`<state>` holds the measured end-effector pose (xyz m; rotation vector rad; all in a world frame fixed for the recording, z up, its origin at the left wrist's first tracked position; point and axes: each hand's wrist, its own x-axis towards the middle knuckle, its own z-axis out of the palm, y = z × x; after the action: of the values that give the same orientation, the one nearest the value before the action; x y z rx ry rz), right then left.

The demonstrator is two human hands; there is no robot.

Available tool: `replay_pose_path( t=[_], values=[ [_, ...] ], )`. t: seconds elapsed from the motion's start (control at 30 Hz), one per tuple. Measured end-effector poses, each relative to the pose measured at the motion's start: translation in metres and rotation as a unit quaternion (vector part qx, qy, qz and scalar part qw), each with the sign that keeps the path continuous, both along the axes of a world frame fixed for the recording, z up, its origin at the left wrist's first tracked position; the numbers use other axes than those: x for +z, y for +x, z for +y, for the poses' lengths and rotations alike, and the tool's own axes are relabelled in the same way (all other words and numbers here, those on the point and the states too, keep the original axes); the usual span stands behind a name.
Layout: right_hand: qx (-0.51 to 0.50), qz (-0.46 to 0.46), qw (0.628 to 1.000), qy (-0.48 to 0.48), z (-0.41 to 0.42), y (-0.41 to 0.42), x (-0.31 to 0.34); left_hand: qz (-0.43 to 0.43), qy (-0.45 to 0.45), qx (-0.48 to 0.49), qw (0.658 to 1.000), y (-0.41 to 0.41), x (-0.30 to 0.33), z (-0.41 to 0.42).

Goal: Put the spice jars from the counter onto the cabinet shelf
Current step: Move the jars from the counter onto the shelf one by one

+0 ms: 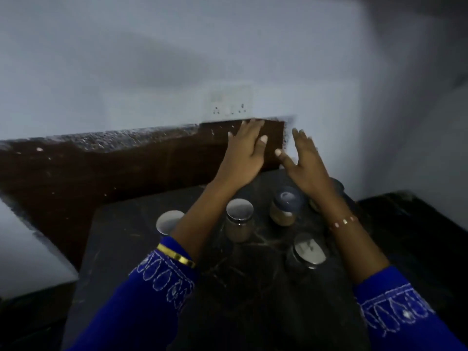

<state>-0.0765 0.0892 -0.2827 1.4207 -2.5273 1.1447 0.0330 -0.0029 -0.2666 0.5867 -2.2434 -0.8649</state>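
Hovering open fingers (249, 127) above spice jars (239, 220), none touched.

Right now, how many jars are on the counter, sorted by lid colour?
Silver lid: 3
Blue lid: 1
Lid unclear, behind the right arm: 1
Total: 5 jars

Single head cam, wide-angle, close over dark counter (141, 249), facing fwd/down toward wall (177, 59) at far edge.
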Motion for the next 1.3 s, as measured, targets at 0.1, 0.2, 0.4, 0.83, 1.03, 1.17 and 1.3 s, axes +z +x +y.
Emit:
replay_pose_path(
  t=[0.1,0.2,0.4,0.83,1.03,1.17,1.3],
  values=[
    [-0.036,-0.097,0.995,0.001,0.026,0.007,-0.048,-0.048,0.059,-0.028,0.997,-0.004,-0.053,0.017],
    [-0.05,-0.148,0.987,0.037,0.048,0.01,-0.094,-0.093,0.107,-0.042,0.989,-0.005,-0.092,0.034],
    [-0.086,-0.124,0.974,0.17,0.085,-0.01,-0.151,-0.13,0.186,-0.065,0.972,-0.009,-0.132,0.071],
    [-0.024,-0.195,0.971,0.139,0.116,-0.035,-0.185,-0.134,0.388,-0.022,0.912,-0.04,-0.188,0.122],
    [0.018,-0.367,0.93,-0.001,0.114,-0.069,-0.147,-0.062,0.472,0.038,0.878,-0.038,-0.184,0.129],
    [0.102,-0.489,0.862,-0.086,0.111,-0.092,-0.124,0.02,0.596,0.016,0.803,-0.042,-0.163,0.128],
    [0.206,-0.579,0.775,-0.148,0.105,-0.096,-0.11,0.078,0.709,-0.037,0.7,-0.047,-0.145,0.126]
  ],
)
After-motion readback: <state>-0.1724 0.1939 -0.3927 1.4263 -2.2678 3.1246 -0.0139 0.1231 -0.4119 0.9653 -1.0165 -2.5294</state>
